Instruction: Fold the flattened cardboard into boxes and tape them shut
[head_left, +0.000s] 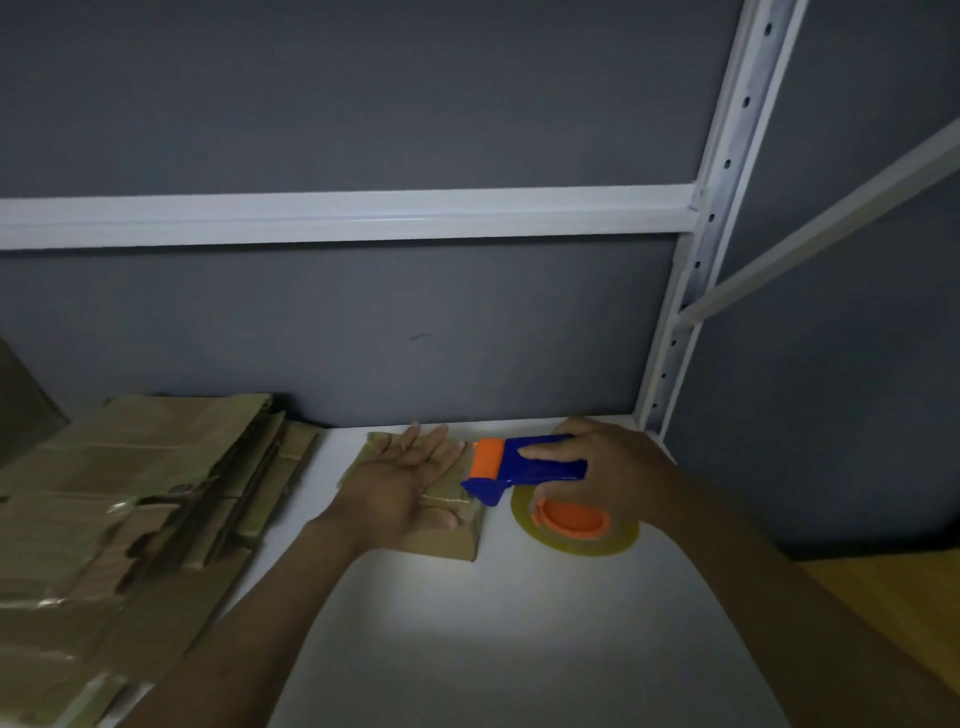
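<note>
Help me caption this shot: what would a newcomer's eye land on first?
The blue-and-orange tape dispenser, gripped by the right hand at the edge of the cardboard box, stands out first. Then the left hand lying flat on that box, and the flattened cardboard stack at left.

Quick count from my end: I've got one small box (441, 543), one tape dispenser (519, 472) with one roll of tape (621, 540) on it, two hands (left hand (405, 483), right hand (608, 467)), and one pile of flattened cardboard (130, 493), sheets too overlapped to count.
</note>
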